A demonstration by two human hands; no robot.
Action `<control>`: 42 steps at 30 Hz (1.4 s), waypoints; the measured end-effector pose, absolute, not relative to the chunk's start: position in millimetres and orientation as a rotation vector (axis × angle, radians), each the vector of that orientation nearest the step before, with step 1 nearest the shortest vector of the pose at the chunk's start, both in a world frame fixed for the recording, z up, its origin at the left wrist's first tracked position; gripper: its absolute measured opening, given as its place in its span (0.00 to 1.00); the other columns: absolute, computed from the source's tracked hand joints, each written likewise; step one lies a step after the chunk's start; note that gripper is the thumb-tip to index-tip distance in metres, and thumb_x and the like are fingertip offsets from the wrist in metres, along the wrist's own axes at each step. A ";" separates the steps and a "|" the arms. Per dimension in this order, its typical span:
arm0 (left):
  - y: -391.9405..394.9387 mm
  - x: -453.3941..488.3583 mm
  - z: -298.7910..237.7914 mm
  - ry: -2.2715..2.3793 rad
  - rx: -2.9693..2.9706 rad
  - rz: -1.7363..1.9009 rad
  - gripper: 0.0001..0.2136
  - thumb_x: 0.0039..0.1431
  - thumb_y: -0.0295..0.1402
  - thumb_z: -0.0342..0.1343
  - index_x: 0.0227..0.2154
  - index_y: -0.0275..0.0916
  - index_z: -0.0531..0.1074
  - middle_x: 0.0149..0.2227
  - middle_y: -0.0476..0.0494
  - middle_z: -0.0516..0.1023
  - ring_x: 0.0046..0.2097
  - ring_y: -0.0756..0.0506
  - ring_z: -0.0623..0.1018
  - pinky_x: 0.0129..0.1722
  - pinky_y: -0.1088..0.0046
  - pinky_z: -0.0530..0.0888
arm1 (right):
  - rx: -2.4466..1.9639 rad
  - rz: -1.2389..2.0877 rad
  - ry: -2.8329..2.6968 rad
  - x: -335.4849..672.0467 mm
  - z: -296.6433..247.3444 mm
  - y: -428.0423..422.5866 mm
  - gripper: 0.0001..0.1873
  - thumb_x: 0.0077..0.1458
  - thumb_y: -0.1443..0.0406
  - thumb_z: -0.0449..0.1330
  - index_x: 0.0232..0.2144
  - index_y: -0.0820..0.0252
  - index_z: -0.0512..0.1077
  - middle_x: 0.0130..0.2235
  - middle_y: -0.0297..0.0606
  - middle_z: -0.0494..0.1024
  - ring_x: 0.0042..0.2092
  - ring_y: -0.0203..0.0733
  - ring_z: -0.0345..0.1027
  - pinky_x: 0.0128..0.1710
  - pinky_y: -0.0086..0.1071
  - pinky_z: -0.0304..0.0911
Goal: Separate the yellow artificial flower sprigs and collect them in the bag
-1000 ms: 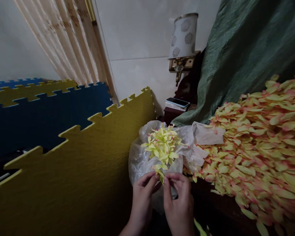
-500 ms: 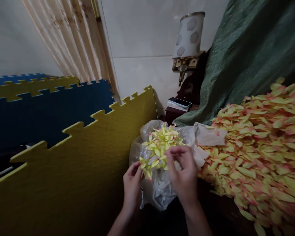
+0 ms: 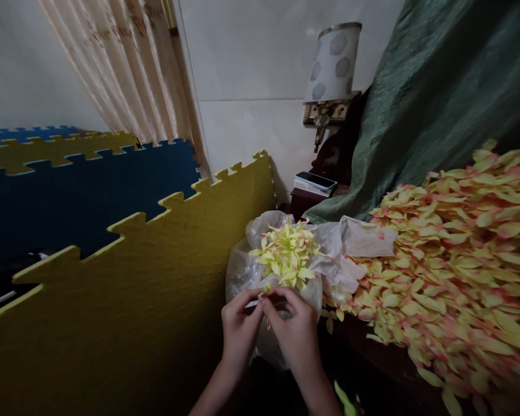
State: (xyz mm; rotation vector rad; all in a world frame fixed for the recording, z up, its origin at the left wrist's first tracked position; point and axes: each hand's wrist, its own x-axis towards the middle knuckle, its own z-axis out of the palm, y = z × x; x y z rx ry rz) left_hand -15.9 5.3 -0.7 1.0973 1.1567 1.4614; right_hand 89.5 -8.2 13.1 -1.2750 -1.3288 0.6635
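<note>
My left hand (image 3: 237, 330) and my right hand (image 3: 297, 329) meet with fingertips pinched together in front of a clear plastic bag (image 3: 241, 271). Between them is a small yellow artificial flower (image 3: 266, 288), mostly hidden by the fingers. Just beyond my fingertips, a heap of yellow-green artificial flowers (image 3: 288, 251) with pink touches lies on the bag. A large pile of yellow petal pieces with pink-orange ends (image 3: 455, 271) spreads to the right of my right hand.
Upright yellow foam mat (image 3: 156, 300) and blue foam mat (image 3: 91, 202) stand on the left. A phone (image 3: 316, 180) lies on a dark stand behind the bag. Green cloth (image 3: 416, 115) hangs behind the pile. A wall lamp (image 3: 334, 63) is above.
My right hand has moved down and left from beside the flower heap to meet my left hand. The flower in my left fingers is now largely covered. A yellow-green piece now shows at bottom right.
</note>
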 end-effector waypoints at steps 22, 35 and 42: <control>26.4 -29.0 -23.7 1.331 1.049 1.550 0.10 0.47 0.37 0.66 0.30 0.37 0.82 0.31 0.42 0.83 0.33 0.44 0.79 0.28 0.76 0.73 | -1.277 0.224 -1.230 147.4 77.4 73.5 0.07 0.52 0.63 0.62 0.34 0.59 0.73 0.36 0.41 0.79 0.39 0.46 0.74 0.42 0.39 0.69; 11.2 -16.8 14.3 0.950 0.951 1.159 0.15 0.41 0.43 0.70 0.28 0.35 0.82 0.27 0.43 0.82 0.30 0.46 0.78 0.30 0.76 0.74 | -1.215 0.718 -1.497 112.6 26.5 -18.1 0.04 0.54 0.68 0.61 0.33 0.56 0.75 0.33 0.35 0.76 0.30 0.37 0.73 0.27 0.27 0.70; 3.0 -9.5 10.4 0.880 0.921 1.059 0.16 0.39 0.42 0.72 0.30 0.38 0.83 0.31 0.41 0.85 0.35 0.43 0.81 0.39 0.70 0.75 | -1.168 0.839 -1.321 129.4 21.0 -24.8 0.02 0.52 0.64 0.65 0.30 0.56 0.76 0.33 0.35 0.74 0.32 0.38 0.74 0.33 0.28 0.74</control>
